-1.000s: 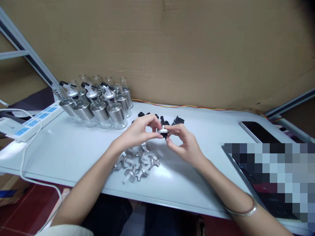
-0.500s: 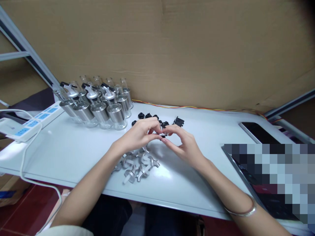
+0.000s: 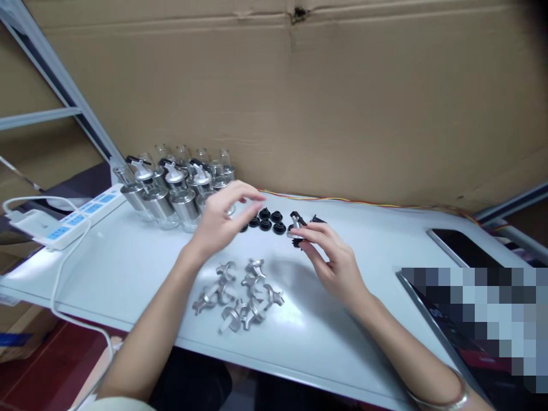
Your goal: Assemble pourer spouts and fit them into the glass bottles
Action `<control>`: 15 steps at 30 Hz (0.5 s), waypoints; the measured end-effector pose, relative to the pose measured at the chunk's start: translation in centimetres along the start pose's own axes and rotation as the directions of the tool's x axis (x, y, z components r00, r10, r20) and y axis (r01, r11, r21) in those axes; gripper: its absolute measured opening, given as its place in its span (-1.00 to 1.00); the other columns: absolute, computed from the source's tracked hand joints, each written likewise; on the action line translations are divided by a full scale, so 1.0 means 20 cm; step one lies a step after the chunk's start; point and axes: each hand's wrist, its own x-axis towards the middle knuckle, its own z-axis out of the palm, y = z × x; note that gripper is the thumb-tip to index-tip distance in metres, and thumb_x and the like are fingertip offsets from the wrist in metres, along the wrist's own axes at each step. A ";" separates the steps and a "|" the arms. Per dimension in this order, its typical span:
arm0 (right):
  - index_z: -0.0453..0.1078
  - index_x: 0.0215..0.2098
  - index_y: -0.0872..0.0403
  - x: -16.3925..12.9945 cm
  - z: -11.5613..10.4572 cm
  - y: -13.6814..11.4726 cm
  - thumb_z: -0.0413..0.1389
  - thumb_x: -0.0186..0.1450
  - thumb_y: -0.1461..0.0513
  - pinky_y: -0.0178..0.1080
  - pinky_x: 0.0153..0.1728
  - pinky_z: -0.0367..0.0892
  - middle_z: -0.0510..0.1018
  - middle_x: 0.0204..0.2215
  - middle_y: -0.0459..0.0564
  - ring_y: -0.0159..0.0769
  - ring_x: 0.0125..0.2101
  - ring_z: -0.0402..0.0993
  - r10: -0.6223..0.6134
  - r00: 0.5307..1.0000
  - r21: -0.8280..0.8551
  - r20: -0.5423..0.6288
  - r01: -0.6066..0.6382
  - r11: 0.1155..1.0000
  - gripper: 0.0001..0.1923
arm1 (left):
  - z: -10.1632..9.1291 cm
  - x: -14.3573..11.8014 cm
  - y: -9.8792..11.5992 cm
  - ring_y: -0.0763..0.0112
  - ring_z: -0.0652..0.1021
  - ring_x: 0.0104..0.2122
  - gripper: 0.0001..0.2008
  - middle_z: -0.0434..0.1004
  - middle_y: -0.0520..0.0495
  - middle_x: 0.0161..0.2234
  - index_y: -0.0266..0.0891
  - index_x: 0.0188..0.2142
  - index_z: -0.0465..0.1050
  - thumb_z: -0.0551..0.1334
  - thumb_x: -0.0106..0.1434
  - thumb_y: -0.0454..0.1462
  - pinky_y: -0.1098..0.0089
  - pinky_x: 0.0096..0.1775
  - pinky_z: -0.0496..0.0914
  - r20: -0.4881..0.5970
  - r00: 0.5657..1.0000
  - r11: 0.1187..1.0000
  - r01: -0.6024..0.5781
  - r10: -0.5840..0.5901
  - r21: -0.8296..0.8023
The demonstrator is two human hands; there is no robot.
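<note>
Left hand (image 3: 220, 222) hovers spread and empty just beside the clear glass bottles with silver collars (image 3: 175, 194); right hand (image 3: 331, 257), nearer, pinches the small silver-and-black pourer cap (image 3: 295, 231) upright beside black round stoppers (image 3: 268, 221)

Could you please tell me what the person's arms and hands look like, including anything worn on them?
Both forearms are bare, with no gloves on the left hand or the right hand. A thin silver bangle circles the right wrist at the bottom edge of the picture. A strip of pale, cream-coloured cloth shows at the left elbow. No rings or watch can be made out.
</note>
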 end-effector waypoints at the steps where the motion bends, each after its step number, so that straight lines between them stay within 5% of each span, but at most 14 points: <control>1: 0.39 -0.05 -0.04 0.00 0.00 0.00 -0.01 0.38 0.38 -0.23 -0.22 0.41 0.45 -0.20 0.03 -0.25 -0.18 0.45 0.009 1.000 -0.012 -0.012 -0.009 1.000 -0.72 | -0.04 0.01 -0.02 0.41 0.53 -0.26 -0.95 0.55 -0.03 -0.29 -0.19 -0.29 0.48 0.22 0.27 -0.31 0.38 -0.21 0.41 -0.110 0.994 1.000 0.016 -0.014 0.013; 4: 0.38 -0.06 -0.03 -0.01 0.00 0.01 -0.01 0.39 0.35 -0.22 -0.23 0.41 0.42 -0.18 0.04 -0.25 -0.18 0.45 0.064 0.997 -0.019 -0.053 -0.065 0.998 -0.76 | -0.21 0.03 -0.10 0.41 0.53 -0.21 -0.92 0.53 -0.01 -0.26 -0.18 -0.25 0.44 0.20 0.25 -0.34 0.38 -0.19 0.42 -0.443 0.896 0.994 0.076 -0.033 0.081; 8: 0.35 -0.05 -0.02 -0.01 0.00 0.01 0.02 0.39 0.27 -0.20 -0.24 0.42 0.40 -0.17 0.04 -0.27 -0.26 0.46 0.097 0.992 0.010 -0.074 -0.097 0.995 -0.81 | -0.48 -0.03 -0.25 0.37 0.47 -0.06 -0.76 0.46 -0.03 -0.11 -0.23 -0.12 0.34 0.14 0.22 -0.43 0.24 -0.03 0.36 -0.769 0.635 0.924 0.246 0.076 0.294; 9: 0.34 -0.05 -0.02 -0.01 0.00 0.01 0.04 0.38 0.25 -0.19 -0.24 0.42 0.41 -0.17 0.04 -0.26 -0.26 0.47 0.094 0.993 0.014 -0.075 -0.093 0.996 -0.82 | -0.54 -0.06 -0.29 0.32 0.42 0.03 -0.70 0.42 -0.06 -0.03 -0.25 -0.05 0.30 0.13 0.22 -0.44 0.17 0.02 0.31 -0.780 0.623 0.879 0.342 0.053 0.332; 10: 0.33 -0.06 -0.02 -0.01 0.01 0.01 0.05 0.37 0.25 -0.18 -0.24 0.42 0.41 -0.17 0.04 -0.25 -0.25 0.47 0.090 0.993 0.020 -0.075 -0.089 0.996 -0.83 | -0.59 -0.09 -0.34 0.26 0.35 0.12 -0.65 0.36 -0.10 0.06 -0.25 0.03 0.25 0.11 0.24 -0.42 0.10 0.06 0.26 -0.753 0.658 0.835 0.430 -0.030 0.342; 12: 0.32 -0.11 -0.01 -0.02 0.02 0.02 0.08 0.35 0.25 -0.18 -0.24 0.43 0.42 -0.18 0.04 -0.23 -0.23 0.48 0.083 0.994 0.039 -0.076 -0.080 0.996 -0.86 | -0.66 -0.15 -0.41 0.12 0.27 0.18 -0.55 0.30 -0.18 0.13 -0.28 0.07 0.19 0.17 0.18 -0.44 -0.02 0.17 0.11 -0.779 0.621 0.745 0.562 -0.092 0.360; 15: 0.28 -0.21 0.00 -0.03 0.03 0.03 0.12 0.32 0.25 -0.17 -0.23 0.43 0.44 -0.20 0.04 -0.18 -0.18 0.49 0.082 0.993 0.066 -0.089 -0.076 0.995 -0.90 | -0.69 -0.21 -0.50 -0.02 0.11 0.27 -0.54 0.19 -0.24 0.20 -0.25 0.07 0.17 0.19 0.18 -0.40 -0.10 0.23 -0.05 -0.653 0.714 0.698 0.601 -0.252 0.388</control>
